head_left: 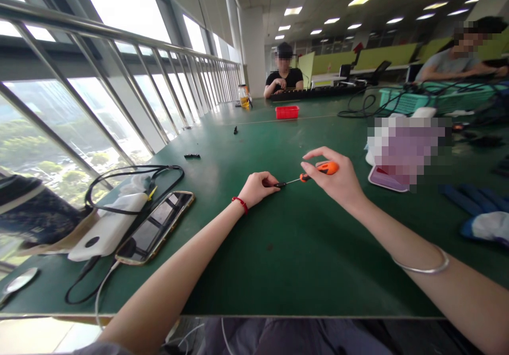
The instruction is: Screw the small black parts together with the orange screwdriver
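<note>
My left hand pinches a small black part low over the green table; its kind is too small to tell, and the fingers hide some of it. An orange-and-black screwdriver slants down to the left, its thin metal shaft reaching the black part. Around its handle is my right hand, the thumb lying along the near side and the index finger arched above, away from the handle. Whether the tip sits inside the part I cannot tell.
At left lie a phone, a white power bank and looped black cable. Small black pieces and a red bin are farther back. Blue gloves and a teal basket stand right. Two people sit beyond.
</note>
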`<state>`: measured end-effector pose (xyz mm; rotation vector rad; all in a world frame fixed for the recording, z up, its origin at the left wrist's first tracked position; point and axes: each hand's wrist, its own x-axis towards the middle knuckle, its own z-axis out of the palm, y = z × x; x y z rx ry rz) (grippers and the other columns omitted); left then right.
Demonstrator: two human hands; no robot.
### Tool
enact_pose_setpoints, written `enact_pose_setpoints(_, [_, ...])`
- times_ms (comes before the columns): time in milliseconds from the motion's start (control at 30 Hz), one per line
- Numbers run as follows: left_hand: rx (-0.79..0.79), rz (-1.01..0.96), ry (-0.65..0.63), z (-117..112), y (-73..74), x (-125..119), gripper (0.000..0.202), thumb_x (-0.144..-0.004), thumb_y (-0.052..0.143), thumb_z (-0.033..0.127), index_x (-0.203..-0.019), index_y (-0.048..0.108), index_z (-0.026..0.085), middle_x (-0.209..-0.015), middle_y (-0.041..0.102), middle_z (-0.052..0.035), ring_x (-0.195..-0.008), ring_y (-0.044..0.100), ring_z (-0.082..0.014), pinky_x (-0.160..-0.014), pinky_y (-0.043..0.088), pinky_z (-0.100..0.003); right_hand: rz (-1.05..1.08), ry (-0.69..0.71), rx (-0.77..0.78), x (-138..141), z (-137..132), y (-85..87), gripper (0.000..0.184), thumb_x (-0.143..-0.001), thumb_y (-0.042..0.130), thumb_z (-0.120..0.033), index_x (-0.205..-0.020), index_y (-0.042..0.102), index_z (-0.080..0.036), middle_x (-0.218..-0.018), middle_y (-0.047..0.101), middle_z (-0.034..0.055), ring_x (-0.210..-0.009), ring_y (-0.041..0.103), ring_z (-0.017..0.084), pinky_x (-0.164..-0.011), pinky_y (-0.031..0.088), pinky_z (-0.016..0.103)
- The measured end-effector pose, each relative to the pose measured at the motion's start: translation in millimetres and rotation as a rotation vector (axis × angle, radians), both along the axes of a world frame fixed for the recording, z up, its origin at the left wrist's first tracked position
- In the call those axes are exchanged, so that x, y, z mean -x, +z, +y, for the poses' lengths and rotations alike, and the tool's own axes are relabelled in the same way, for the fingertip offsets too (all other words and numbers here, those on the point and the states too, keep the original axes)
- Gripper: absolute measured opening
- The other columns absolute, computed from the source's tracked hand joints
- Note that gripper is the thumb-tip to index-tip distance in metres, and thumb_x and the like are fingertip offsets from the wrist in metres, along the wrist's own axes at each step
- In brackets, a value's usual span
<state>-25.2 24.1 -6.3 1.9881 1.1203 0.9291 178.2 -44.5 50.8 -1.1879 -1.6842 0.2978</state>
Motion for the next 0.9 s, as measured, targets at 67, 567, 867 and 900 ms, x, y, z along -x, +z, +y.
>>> enact_pose_setpoints(67, [0.003,-0.002,0.005,0.0,0.2,-0.2,0.014,-0.064,0.073,0.019,-0.071,0.063,0.012,-0.077,0.069,-0.0052,-0.069,0.063,-0.0143,-0.071,0.052,-0.028,0.008,0.03,-0.025,0.7,-0.2,0.2,0.021,-0.077,0.059,-0.037,-0.089,0.06,-0.02,-0.073,0.059,0.0002,-0.057,0.053,0.012,-0.058,0.042,0.026])
enact_pose_setpoints(567, [0.005,-0.003,0.001,1.1,-0.9,-0.2,0.015,-0.064,0.073,0.021,-0.07,0.062,0.012,-0.078,0.069,-0.0056,-0.069,0.063,-0.014,-0.071,0.052,-0.027,-0.014,0.011,-0.099,1.6,-1.4,-0.6,0.036,-0.074,0.061,-0.033,-0.107,0.055,-0.021,-0.077,0.059,0.0001,-0.063,0.054,0.014,-0.06,0.043,0.027])
enact_pose_setpoints(867, [-0.001,-0.007,-0.006,1.7,-1.5,0.6,0.016,-0.063,0.073,0.023,-0.071,0.063,0.013,-0.078,0.07,-0.0049,-0.069,0.063,-0.014,-0.071,0.052,-0.028,-0.011,0.023,-0.015,1.1,-2.1,-0.5,0.022,-0.078,0.058,-0.037,-0.093,0.06,-0.021,-0.067,0.057,-0.0007,-0.058,0.055,0.015,-0.06,0.043,0.028])
enact_pose_setpoints(900, [-0.002,-0.007,-0.007,1.7,-1.6,0.6,0.016,-0.063,0.073,0.023,-0.071,0.063,0.012,-0.078,0.07,-0.005,-0.069,0.063,-0.014,-0.071,0.053,-0.028,-0.005,0.032,-0.046,1.0,-1.9,-0.5,0.026,-0.076,0.059,-0.034,-0.099,0.058,-0.021,-0.069,0.058,-0.0007,-0.06,0.055,0.015,-0.061,0.044,0.028])
